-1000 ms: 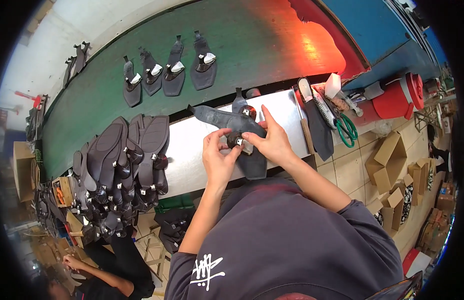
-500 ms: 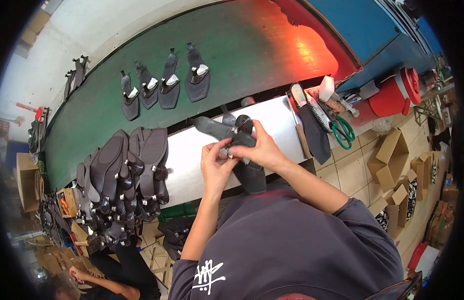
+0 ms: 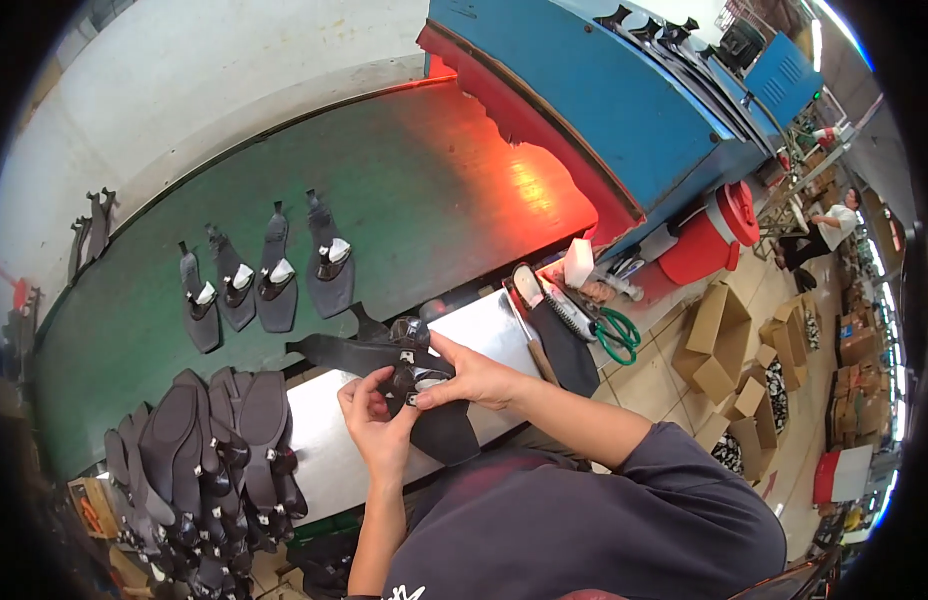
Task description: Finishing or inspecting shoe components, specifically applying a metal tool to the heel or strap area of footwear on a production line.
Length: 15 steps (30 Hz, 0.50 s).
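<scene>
Pinching a dark sandal [image 3: 446, 437] by its strap [image 3: 403, 380], the left grip [image 3: 382, 428] and right grip [image 3: 484, 380] hold it over the silver desk [image 3: 322, 450]. Piled sandals [image 3: 172, 412] lie to the left; beyond, four sandals [image 3: 330, 288] rest on a green surface [image 3: 414, 200]; green-handled scissors [image 3: 619, 336] lie right.

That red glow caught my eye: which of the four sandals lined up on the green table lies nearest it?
The rightmost sandal; the other three all lie to its left, farther from the red glow.
</scene>
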Motion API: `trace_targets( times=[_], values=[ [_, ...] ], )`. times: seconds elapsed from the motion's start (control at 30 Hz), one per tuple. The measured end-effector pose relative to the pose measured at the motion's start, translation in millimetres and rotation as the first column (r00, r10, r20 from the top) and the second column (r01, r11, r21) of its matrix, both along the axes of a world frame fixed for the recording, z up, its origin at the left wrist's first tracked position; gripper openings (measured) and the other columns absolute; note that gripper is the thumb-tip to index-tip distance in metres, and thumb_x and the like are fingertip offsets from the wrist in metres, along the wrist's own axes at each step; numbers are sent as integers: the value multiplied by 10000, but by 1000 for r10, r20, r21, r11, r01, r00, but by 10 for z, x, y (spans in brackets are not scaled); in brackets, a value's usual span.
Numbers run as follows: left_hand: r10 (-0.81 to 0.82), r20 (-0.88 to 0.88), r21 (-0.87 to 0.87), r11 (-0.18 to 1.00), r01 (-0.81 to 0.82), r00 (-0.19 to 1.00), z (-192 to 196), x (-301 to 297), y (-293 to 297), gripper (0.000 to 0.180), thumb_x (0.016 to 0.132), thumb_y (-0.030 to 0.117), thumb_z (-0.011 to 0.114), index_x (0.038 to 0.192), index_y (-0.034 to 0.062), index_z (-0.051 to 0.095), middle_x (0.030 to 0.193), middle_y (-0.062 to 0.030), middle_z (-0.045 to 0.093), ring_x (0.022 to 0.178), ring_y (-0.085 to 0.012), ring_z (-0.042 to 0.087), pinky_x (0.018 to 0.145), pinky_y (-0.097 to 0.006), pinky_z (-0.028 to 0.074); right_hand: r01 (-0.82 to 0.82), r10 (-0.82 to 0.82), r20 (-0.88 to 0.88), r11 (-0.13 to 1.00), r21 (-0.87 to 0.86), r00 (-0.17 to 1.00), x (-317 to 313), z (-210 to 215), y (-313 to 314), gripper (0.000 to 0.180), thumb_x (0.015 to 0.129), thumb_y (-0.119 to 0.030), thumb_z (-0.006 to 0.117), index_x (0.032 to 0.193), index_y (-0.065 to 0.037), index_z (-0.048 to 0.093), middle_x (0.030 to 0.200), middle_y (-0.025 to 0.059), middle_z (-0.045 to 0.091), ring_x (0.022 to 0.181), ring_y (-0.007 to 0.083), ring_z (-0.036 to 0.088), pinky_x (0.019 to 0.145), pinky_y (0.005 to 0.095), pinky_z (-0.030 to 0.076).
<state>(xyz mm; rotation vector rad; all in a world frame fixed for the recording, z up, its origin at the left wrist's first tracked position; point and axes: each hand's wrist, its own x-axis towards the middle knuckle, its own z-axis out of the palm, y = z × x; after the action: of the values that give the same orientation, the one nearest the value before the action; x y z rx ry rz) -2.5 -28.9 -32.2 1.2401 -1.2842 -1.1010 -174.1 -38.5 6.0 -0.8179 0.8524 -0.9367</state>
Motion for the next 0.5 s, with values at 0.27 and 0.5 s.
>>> trace_targets(
  times=[0.27,0.5],
  values=[
    [-92,-334,-59,995,76,938,328,-251,-336,619,714,-8,784,1275,5,523,1168,-58,419,974,-137,557,784,-261,503,76,-79,26,994,78,997,-248,181,-493,711,803,9,694,1429,-91,372,1244,31,561,1137,142,529,949,322,466],
    [-198,181,-116,968,221,963,-147,-285,-121,711,682,92,818,1315,14,505,1160,-153,548,965,-242,595,744,-338,535,559,-558,-44,820,126,829,-1386,-139,-1887,376,848,26,608,1211,-31,525,1116,123,631,991,266,641,901,438,527]
  ],
)
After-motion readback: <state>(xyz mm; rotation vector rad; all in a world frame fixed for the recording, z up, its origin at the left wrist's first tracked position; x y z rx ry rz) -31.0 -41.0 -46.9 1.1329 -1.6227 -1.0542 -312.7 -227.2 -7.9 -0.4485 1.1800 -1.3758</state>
